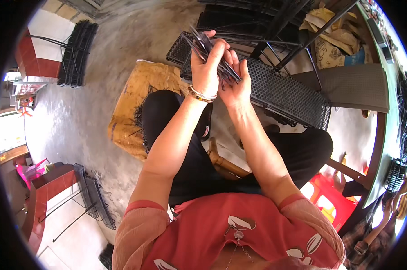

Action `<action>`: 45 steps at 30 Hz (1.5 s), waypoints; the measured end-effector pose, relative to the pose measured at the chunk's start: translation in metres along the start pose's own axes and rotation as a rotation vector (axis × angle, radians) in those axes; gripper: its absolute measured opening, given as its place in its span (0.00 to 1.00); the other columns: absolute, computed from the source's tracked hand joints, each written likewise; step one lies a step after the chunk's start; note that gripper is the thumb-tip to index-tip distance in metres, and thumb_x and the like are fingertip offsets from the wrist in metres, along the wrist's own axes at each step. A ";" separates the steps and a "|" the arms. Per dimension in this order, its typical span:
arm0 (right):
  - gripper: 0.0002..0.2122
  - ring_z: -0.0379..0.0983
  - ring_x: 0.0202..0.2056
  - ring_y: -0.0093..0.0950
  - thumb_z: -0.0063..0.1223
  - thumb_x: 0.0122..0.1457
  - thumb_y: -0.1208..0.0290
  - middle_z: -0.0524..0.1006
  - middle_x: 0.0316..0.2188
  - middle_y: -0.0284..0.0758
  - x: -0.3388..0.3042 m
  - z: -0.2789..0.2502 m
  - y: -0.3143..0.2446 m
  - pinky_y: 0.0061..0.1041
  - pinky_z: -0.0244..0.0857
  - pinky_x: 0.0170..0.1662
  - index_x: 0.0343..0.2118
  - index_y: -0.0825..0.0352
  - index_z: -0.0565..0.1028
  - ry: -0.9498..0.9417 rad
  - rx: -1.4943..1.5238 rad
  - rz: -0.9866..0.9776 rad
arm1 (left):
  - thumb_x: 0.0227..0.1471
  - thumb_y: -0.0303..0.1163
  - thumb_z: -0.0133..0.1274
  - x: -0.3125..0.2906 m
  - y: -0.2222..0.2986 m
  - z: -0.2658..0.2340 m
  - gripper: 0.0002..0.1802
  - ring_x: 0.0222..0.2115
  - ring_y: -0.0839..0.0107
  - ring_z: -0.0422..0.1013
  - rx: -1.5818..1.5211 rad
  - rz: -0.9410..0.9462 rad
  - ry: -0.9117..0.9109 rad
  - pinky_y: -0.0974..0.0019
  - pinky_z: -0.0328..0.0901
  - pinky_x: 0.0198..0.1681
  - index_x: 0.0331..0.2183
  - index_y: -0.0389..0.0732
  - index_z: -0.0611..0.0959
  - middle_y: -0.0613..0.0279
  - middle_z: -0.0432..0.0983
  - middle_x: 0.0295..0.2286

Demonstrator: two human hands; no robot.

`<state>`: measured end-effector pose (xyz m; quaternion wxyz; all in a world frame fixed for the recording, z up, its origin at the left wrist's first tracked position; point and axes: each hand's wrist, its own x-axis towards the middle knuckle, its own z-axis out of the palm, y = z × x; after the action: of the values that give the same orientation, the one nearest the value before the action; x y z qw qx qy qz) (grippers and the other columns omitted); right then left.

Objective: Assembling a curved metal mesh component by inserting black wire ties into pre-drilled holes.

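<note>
In front of me, over a black perforated metal rack, both hands are raised around a bundle of thin dark strips, likely metal. My left hand wears bracelets at the wrist and is closed around the upper part of the bundle. My right hand is turned palm up, its fingers curled against the lower ends of the same strips. Part of the bundle is hidden between the palms. A yellow sack lies on the floor to the left, with several loose dark pieces on it beside my knee.
More black racks are stacked at the far side. Paper sacks lie at far right, near a grey panel. A red plastic stool stands at right. Beyond a table, a co-worker's arm shows. Black grids lean at left.
</note>
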<state>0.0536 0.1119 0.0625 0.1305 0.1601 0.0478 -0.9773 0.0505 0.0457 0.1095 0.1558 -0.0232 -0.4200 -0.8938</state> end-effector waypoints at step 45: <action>0.11 0.69 0.35 0.24 0.50 0.54 0.69 0.75 0.32 0.34 0.046 0.044 -0.085 0.25 0.61 0.42 0.35 0.71 0.74 -0.262 -1.064 0.276 | 0.47 0.32 0.54 -0.006 0.002 -0.031 0.09 0.15 0.76 0.67 0.237 -0.826 -0.338 0.72 0.66 0.20 0.25 0.38 0.73 0.66 0.69 0.17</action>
<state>-0.0243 0.1763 0.0933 0.3248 -0.0456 0.4959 -0.8041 0.0599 0.0221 0.0900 -0.2823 0.0187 -0.5130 -0.8104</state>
